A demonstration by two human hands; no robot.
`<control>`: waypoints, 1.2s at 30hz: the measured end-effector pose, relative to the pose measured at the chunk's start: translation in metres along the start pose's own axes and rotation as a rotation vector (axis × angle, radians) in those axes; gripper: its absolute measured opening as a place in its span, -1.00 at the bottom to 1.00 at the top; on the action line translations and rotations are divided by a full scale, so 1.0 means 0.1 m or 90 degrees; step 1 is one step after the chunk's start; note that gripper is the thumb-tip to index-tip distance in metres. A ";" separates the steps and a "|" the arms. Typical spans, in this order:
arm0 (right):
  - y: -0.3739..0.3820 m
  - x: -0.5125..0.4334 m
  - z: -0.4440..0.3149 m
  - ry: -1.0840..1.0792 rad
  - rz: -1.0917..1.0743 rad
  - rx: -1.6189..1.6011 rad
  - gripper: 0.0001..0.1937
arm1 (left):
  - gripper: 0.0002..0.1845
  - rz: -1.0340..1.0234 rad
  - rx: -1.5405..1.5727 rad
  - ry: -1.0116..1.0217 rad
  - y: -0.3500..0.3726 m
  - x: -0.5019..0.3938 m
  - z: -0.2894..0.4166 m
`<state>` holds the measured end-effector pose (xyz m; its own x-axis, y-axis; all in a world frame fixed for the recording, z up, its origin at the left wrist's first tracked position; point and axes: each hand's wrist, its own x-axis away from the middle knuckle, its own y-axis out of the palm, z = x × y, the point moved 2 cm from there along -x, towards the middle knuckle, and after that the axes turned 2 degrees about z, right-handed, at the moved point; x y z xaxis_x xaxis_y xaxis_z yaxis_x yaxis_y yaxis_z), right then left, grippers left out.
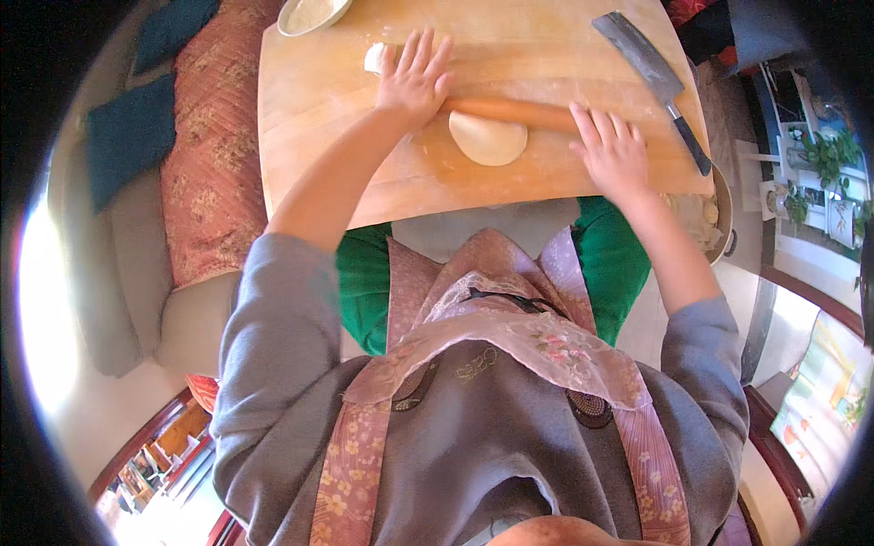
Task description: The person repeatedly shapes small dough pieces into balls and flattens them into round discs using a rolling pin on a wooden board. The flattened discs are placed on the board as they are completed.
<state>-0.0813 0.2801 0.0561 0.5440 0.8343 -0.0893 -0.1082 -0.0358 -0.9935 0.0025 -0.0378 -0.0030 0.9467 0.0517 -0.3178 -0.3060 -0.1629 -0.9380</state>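
A wooden rolling pin (512, 112) lies across the wooden board, over the far edge of a flattened round of dough (488, 140). My left hand (415, 80) rests palm down at the pin's left end, its fingers spread and pointing away from me. At the right end lies my right hand (612, 147), its palm over the pin and its fingers stretched out. Neither hand is closed around the pin. Just beyond my left fingers is a small white lump of dough (374, 59), partly covered by them.
The floured board (307, 136) spans my lap. A cleaver (642, 61) lies at its right side, handle towards me. At the far left corner stands a bowl of flour (311, 15). A metal pot (722, 218) sits below the right edge; a sofa (130, 252) is at left.
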 end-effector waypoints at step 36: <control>-0.02 -0.21 -0.06 0.041 0.104 0.008 -0.42 | -0.28 -0.072 0.188 -0.039 -0.34 0.26 0.08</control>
<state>-0.0876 0.2595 0.0598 0.5706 0.7807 -0.2549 -0.2098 -0.1616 -0.9643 0.0371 -0.0231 0.0199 0.9713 0.1141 -0.2085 -0.2235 0.1403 -0.9646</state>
